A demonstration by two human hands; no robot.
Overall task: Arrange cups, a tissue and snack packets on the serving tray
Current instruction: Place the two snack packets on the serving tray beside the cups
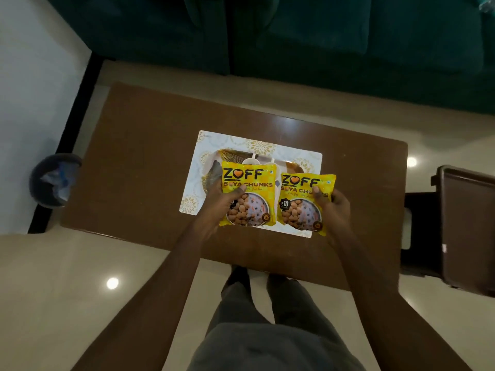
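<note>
Each hand gripped one yellow packet: left hand on the left packet, right hand on the right packet. Both hung face-up above the tray, probably for side-by-side placement.

Brown table w/ green sofa behind (glossy floor)

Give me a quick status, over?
Left hand grips one soya chunks packet, right hand the other. Both above the tray. Cups partly hidden.

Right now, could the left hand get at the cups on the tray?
Probably not as things stand. The left hand is full, shut on a yellow soya chunks packet that hangs over the cups and hides most of them. The tray sits close, though.
</note>
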